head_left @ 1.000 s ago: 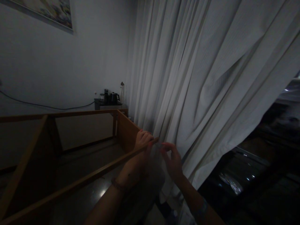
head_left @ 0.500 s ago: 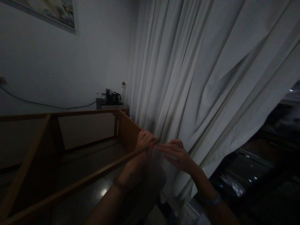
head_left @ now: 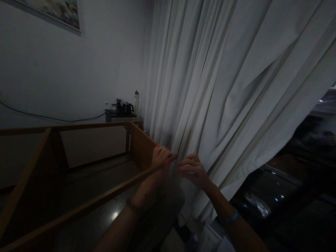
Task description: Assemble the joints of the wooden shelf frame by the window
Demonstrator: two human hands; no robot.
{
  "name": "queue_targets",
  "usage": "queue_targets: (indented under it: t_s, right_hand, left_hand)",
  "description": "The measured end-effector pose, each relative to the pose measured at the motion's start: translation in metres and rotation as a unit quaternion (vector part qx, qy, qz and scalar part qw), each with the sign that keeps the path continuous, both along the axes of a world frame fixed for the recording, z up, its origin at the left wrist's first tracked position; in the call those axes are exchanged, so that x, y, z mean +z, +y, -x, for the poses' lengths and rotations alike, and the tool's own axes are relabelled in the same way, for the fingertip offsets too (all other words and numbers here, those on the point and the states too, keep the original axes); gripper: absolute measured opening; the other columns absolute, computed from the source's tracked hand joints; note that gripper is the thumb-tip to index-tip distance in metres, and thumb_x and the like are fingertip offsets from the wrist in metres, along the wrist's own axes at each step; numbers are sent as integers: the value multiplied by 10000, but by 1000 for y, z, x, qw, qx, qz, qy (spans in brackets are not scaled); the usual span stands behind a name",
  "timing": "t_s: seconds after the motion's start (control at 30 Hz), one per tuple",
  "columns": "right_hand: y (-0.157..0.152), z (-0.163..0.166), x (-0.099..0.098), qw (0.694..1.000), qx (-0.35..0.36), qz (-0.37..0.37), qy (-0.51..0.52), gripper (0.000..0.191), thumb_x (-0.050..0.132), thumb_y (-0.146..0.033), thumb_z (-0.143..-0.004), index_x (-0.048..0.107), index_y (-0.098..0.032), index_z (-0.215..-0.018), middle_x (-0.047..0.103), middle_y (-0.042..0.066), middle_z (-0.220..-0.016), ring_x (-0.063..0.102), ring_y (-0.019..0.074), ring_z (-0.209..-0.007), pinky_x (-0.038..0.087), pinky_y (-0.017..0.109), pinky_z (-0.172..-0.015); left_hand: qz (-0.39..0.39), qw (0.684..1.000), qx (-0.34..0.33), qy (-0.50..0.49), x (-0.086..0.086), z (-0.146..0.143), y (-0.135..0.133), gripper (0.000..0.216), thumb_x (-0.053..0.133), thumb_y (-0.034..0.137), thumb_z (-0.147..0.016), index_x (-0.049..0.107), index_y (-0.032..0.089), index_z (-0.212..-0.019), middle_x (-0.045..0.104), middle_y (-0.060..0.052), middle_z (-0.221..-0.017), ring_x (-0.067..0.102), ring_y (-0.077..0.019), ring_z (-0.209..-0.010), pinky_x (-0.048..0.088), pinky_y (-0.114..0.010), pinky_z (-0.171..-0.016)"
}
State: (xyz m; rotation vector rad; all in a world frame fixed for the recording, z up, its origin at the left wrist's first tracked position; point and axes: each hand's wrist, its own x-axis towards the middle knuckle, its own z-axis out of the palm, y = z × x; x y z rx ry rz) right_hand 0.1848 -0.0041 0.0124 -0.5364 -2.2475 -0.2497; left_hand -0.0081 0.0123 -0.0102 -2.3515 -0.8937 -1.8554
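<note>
A wooden frame (head_left: 105, 197) with dividing boards stretches from the lower left towards the middle. My left hand (head_left: 160, 157) is closed around the end of its near rail, close to the corner with the end board (head_left: 141, 144). Just to the right of that rail end is my right hand (head_left: 193, 169), a ring on one finger. Its fingers are bent and drawn together, their tips blurred. Whatever they may pinch is too small and dark to make out.
White curtains (head_left: 210, 87) hang close behind my right hand. A black kettle (head_left: 127, 108) stands on a small dark cabinet (head_left: 110, 117) in the far corner. A cable (head_left: 65, 120) runs along the wall. Dark, shiny items (head_left: 257, 203) lie at the right.
The fingers of my right hand have bent in from a straighter pose, and the hand sits slightly further left. My left hand keeps its hold on the rail. The view has shifted a little.
</note>
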Motion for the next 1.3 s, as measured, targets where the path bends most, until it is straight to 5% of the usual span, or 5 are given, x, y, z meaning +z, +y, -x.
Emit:
queue_targets:
  t_s: [0.47,0.67,0.8,1.07,1.3]
  right_hand:
    - [-13,75,-39,912,-99,45,396,493,344,-522,-997,590,-241,-674,560,26,-653,551,188,-652,463,337,-638]
    - [-23,65,-32,908,-95,172,369,391,348,-457,-1014,665,-229,-1000,606,20,-725,574,166,-650,459,290,-589]
    - [-27,59,-25,914,-69,160,366,343,395,-448,-1009,491,-244,-1268,609,-20,-712,570,138,-587,474,261,-558]
    - [-31,33,-11,971,-130,8,202,101,573,-317,-955,634,-242,-927,711,14,-767,681,153,-668,552,270,-612]
    - [-26,7,2,966,-139,-217,-1,364,699,-205,-883,616,-241,-1235,760,32,-975,709,161,-828,543,279,-751]
  left_hand:
    - [13,1000,3,8,-3,0,2,489,119,417,-1000,555,232,-879,585,-60,-897,475,-241,-1013,317,-486,-1063]
    - [-7,1000,-4,30,-2,2,2,456,155,386,-1001,580,245,-917,607,-59,-904,486,-247,-1007,323,-499,-1057]
    - [4,1000,6,28,-1,2,1,481,129,401,-1010,564,223,-906,604,-62,-940,481,-238,-1027,322,-499,-1056]
    - [7,1000,5,28,0,2,0,473,145,408,-1015,568,225,-909,606,-54,-929,486,-231,-1036,312,-483,-1078]
    - [-4,1000,5,24,1,2,-1,470,147,392,-1018,565,213,-899,603,-52,-929,495,-223,-1004,324,-477,-1062]
